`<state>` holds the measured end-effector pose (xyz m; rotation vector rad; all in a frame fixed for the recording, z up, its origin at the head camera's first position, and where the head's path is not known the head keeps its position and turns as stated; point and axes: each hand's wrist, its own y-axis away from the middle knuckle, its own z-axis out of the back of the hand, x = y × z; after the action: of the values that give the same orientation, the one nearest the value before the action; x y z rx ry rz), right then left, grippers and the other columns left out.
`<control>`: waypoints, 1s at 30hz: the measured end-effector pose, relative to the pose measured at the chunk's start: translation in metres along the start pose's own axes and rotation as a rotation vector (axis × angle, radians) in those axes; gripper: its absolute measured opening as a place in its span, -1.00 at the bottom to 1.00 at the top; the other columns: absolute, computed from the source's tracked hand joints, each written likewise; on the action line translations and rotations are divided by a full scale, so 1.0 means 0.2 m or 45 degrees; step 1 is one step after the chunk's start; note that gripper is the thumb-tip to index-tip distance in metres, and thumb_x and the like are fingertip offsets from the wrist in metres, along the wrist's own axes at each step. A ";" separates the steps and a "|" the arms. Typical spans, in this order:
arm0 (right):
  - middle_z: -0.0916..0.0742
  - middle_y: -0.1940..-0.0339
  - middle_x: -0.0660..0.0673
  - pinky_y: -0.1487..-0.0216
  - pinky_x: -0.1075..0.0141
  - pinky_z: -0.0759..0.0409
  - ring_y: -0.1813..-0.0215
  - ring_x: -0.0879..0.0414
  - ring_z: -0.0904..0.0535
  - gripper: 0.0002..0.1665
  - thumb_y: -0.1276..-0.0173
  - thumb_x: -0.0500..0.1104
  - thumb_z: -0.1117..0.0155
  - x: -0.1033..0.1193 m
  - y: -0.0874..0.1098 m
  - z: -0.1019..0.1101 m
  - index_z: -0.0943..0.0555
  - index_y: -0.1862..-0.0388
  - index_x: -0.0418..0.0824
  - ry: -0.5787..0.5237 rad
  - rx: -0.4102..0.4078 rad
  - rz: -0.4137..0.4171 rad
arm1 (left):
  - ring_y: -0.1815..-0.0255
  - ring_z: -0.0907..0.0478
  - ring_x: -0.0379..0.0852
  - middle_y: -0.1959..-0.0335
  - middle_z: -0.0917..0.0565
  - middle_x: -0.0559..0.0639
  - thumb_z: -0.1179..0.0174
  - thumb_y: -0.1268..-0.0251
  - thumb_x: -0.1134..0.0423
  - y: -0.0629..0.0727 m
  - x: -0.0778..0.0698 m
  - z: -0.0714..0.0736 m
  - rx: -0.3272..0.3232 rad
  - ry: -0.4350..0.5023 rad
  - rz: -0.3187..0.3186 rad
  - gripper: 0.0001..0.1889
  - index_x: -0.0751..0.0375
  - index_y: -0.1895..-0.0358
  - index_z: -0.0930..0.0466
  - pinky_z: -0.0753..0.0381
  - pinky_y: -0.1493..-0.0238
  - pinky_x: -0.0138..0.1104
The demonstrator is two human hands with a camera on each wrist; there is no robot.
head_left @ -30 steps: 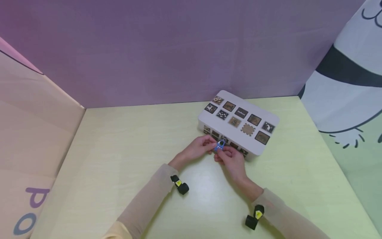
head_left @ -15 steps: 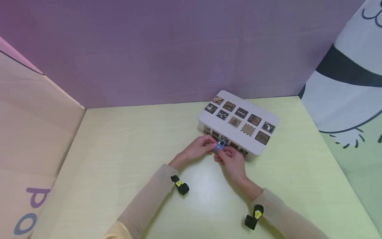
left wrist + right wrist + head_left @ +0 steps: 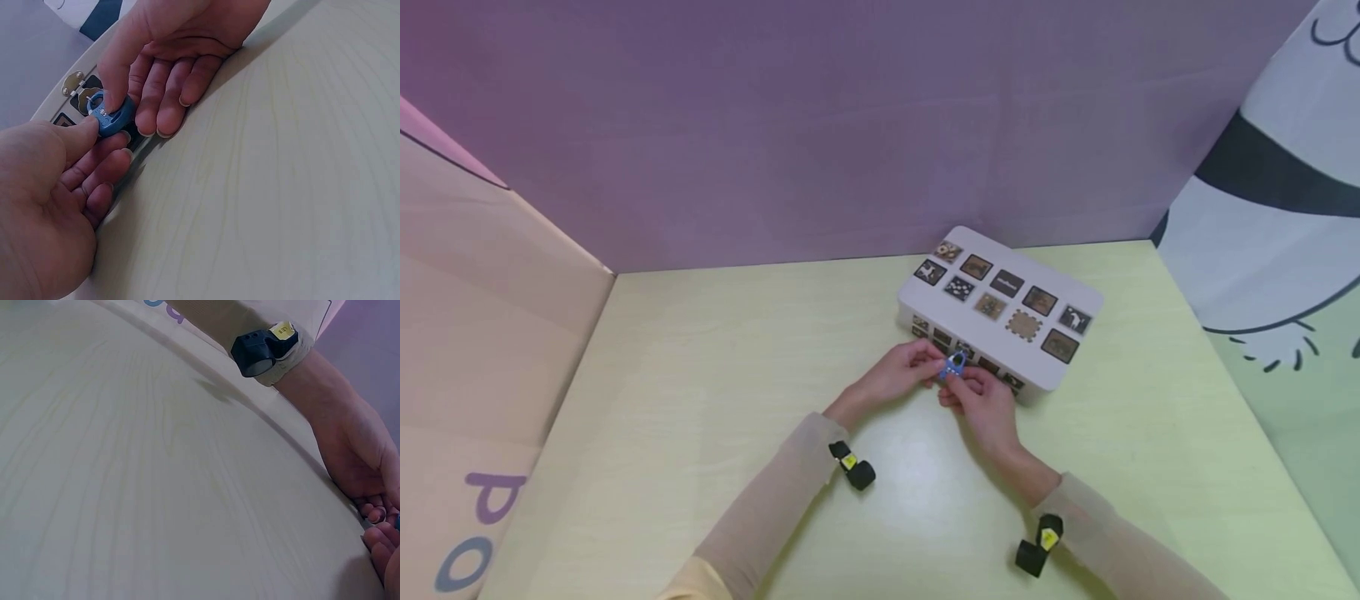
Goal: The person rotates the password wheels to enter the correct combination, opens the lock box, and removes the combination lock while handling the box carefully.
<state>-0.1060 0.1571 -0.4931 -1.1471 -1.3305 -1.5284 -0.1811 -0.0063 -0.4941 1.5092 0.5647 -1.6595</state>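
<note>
A small blue combination padlock point(image 3: 112, 120) with number dials sits at the brass-coloured latch point(image 3: 74, 82) on the front of a white box point(image 3: 992, 304). My left hand point(image 3: 897, 372) pinches it from the left, thumb on its dial face. From the other side my right hand point(image 3: 991, 410) grips it between thumb and fingers. The shackle shows beside the latch in the left wrist view; whether it is locked I cannot tell. In the right wrist view the padlock barely shows at the right edge, mostly hidden by the fingers.
The box bears small square pictures on its lid and front and stands askew near the back of a pale wood table point(image 3: 715, 375). Behind it rises a purple wall point(image 3: 775, 125). Printed panels flank the table, and a black camera point(image 3: 852, 465) is strapped to each wrist.
</note>
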 end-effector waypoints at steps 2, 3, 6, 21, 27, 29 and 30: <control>-0.80 0.27 -0.23 0.16 0.39 -0.76 0.35 0.18 -0.75 -0.71 -0.53 -0.30 -0.24 0.00 0.00 0.00 -0.54 -0.10 -0.49 -0.003 0.002 0.006 | 0.17 -0.64 -0.16 0.12 -0.72 0.09 -0.14 -0.57 0.28 0.00 0.00 0.00 0.001 0.001 -0.003 -0.84 0.28 -0.02 -0.60 -0.71 0.05 -0.34; -0.80 0.27 -0.24 0.16 0.39 -0.76 0.36 0.18 -0.75 -0.71 -0.53 -0.31 -0.24 0.00 0.00 0.00 -0.54 -0.10 -0.49 -0.005 0.003 0.009 | 0.17 -0.64 -0.16 0.12 -0.72 0.09 -0.14 -0.57 0.28 0.00 0.00 0.00 0.001 0.001 -0.004 -0.84 0.28 -0.02 -0.60 -0.71 0.04 -0.34; -0.80 0.27 -0.24 0.16 0.39 -0.76 0.36 0.19 -0.75 -0.71 -0.53 -0.30 -0.24 0.00 0.00 0.00 -0.54 -0.10 -0.50 -0.006 0.006 0.013 | 0.16 -0.64 -0.16 0.12 -0.72 0.09 -0.14 -0.57 0.28 0.00 0.00 0.00 0.004 -0.003 -0.007 -0.84 0.28 -0.02 -0.60 -0.71 0.04 -0.33; -0.80 0.25 -0.24 0.12 0.39 -0.75 0.33 0.20 -0.75 -0.69 -0.53 -0.31 -0.24 -0.01 0.00 0.01 -0.52 -0.12 -0.50 -0.019 0.020 -0.007 | 0.14 -0.63 -0.17 0.11 -0.71 0.08 -0.13 -0.57 0.27 0.00 0.01 0.00 0.005 -0.028 -0.009 -0.84 0.27 -0.03 -0.60 -0.70 0.03 -0.33; -0.80 0.26 -0.23 0.13 0.39 -0.75 0.33 0.20 -0.75 -0.68 -0.51 -0.34 -0.24 -0.01 0.00 0.01 -0.51 -0.14 -0.51 -0.017 0.020 -0.015 | 0.16 -0.63 -0.17 0.11 -0.71 0.08 -0.13 -0.57 0.28 0.00 0.01 0.00 0.007 -0.025 -0.006 -0.83 0.28 -0.03 -0.60 -0.70 0.03 -0.34; -0.80 0.27 -0.22 0.13 0.39 -0.75 0.33 0.20 -0.75 -0.68 -0.51 -0.35 -0.24 -0.01 0.00 0.01 -0.51 -0.14 -0.51 -0.019 0.019 -0.016 | 0.16 -0.63 -0.17 0.11 -0.71 0.08 -0.14 -0.57 0.27 0.00 0.00 0.00 0.008 -0.018 -0.003 -0.83 0.28 -0.03 -0.60 -0.70 0.03 -0.34; -0.80 0.27 -0.21 0.13 0.39 -0.75 0.33 0.20 -0.75 -0.68 -0.51 -0.35 -0.24 -0.01 0.00 0.01 -0.51 -0.14 -0.51 -0.019 0.019 -0.016 | 0.16 -0.63 -0.17 0.12 -0.71 0.08 -0.14 -0.57 0.28 0.00 0.00 0.00 0.009 -0.016 -0.002 -0.83 0.28 -0.03 -0.60 -0.70 0.03 -0.34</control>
<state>-0.1056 0.1586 -0.4945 -1.1450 -1.3596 -1.5192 -0.1820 -0.0065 -0.4948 1.5021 0.5541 -1.6729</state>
